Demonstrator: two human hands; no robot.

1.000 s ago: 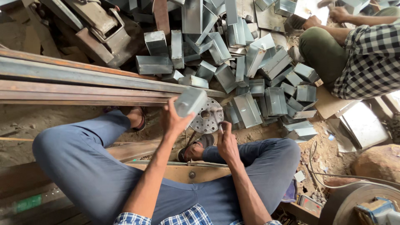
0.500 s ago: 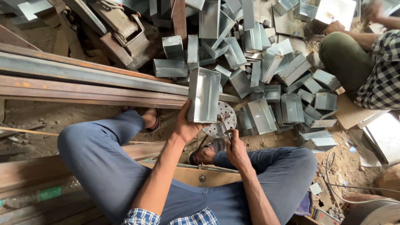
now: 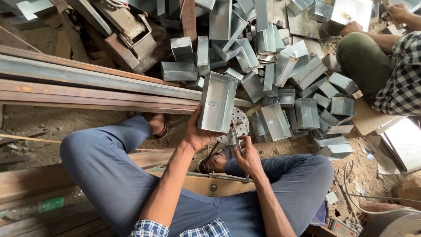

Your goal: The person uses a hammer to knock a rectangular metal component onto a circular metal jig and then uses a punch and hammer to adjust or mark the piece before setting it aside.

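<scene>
At frame centre, my left hand (image 3: 197, 136) is gripping one metal box (image 3: 217, 102); my right hand (image 3: 247, 156) is clutching a thin rod (image 3: 239, 147). Many boxes (image 3: 302, 83) are waiting beyond.

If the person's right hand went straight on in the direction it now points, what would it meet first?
The right hand holds a thin metal tool that points up toward the round perforated metal disc. That disc would probably come first, just beside the open metal box held in the left hand. Depth is unclear.
</scene>
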